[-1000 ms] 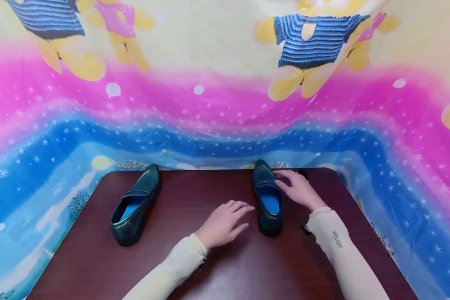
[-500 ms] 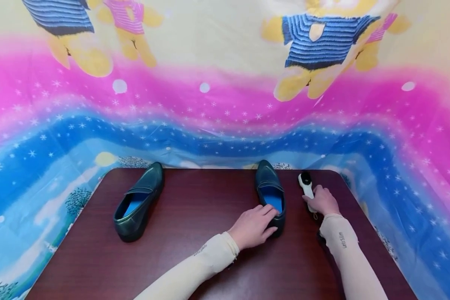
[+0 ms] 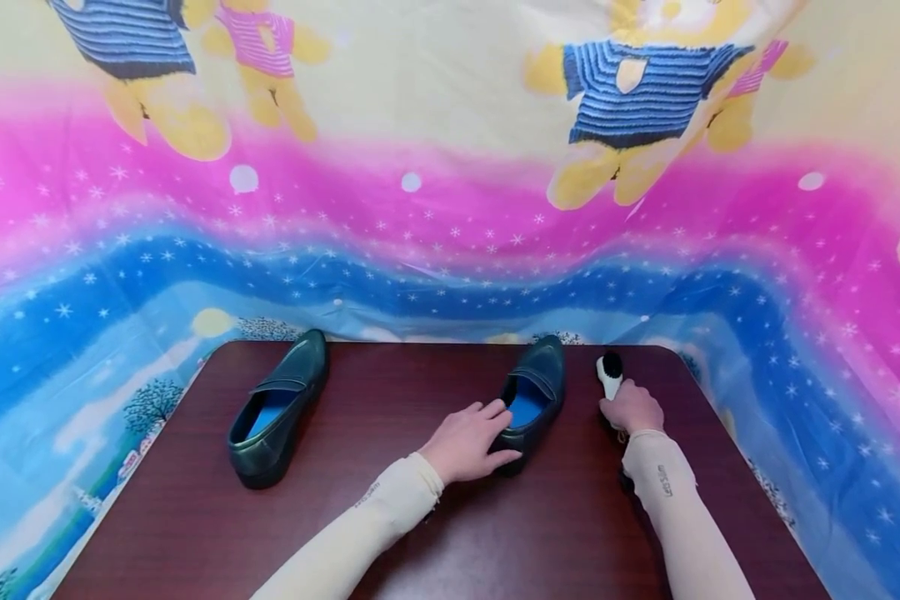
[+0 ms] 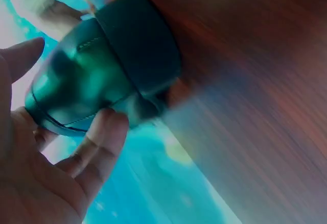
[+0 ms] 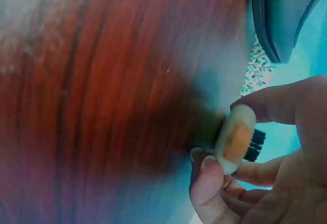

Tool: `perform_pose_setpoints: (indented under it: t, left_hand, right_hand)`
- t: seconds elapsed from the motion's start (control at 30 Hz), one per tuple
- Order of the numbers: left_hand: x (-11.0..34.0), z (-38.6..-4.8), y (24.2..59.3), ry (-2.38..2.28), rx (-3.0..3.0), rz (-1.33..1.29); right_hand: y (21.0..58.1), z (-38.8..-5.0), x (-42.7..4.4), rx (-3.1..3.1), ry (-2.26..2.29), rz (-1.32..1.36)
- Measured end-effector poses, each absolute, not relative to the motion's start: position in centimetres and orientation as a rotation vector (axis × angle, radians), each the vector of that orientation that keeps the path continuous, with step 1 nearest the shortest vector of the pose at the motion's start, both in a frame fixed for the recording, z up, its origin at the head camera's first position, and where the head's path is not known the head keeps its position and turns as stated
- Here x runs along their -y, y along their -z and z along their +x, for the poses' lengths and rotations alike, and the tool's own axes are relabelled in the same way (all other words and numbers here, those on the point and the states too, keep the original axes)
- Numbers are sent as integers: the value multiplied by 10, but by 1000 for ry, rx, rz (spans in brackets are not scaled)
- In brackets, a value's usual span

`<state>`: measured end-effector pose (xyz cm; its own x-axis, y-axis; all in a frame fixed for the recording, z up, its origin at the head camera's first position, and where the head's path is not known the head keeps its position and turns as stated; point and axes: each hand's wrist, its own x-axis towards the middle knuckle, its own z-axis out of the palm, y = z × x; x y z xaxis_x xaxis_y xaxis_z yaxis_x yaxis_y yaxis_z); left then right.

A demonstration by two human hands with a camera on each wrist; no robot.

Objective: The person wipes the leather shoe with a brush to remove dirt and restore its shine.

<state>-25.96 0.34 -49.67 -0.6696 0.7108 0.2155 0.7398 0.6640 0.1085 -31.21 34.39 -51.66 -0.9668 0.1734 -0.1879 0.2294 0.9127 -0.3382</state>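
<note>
My left hand (image 3: pixel 467 443) grips the heel end of the right-hand dark green loafer (image 3: pixel 542 360), fingers at the opening's left side and thumb by the heel. In the left wrist view the loafer's heel (image 4: pixel 84 78) lies between thumb and fingers. A blue insole (image 3: pixel 527 403) shows inside. My right hand (image 3: pixel 633 408) holds a white-handled shoe brush (image 3: pixel 610 377) with dark bristles, right of that loafer. In the right wrist view thumb and fingers pinch the brush's handle end (image 5: pixel 237 142). Its mate, the other loafer (image 3: pixel 288 396), stands at the left, toe pointing back.
Both shoes stand on a dark reddish-brown table (image 3: pixel 390 383) with rounded back corners. Behind it and along its sides hangs a colourful printed cloth (image 3: pixel 435 233) with bears and snowflakes.
My left hand has reached the right-hand loafer and swung its toe rightward. My right hand has left that loafer's side and taken hold of the brush at the right.
</note>
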Motion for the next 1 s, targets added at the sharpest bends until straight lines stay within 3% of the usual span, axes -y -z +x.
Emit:
perform_pose_setpoints:
  t: [0.4,0.77,1.0]
  left_hand:
    - [70,-282,498,337,2812,-1096]
    - [73,-284,508,686,2801,-1112]
    - [81,-286,504,939,2819,-1047]
  right_hand:
    - [519,-310,-340,-2912,562,265]
    - [520,-312,-345,-2848,704,262]
    - [516,-308,-346,-2757,1042,179]
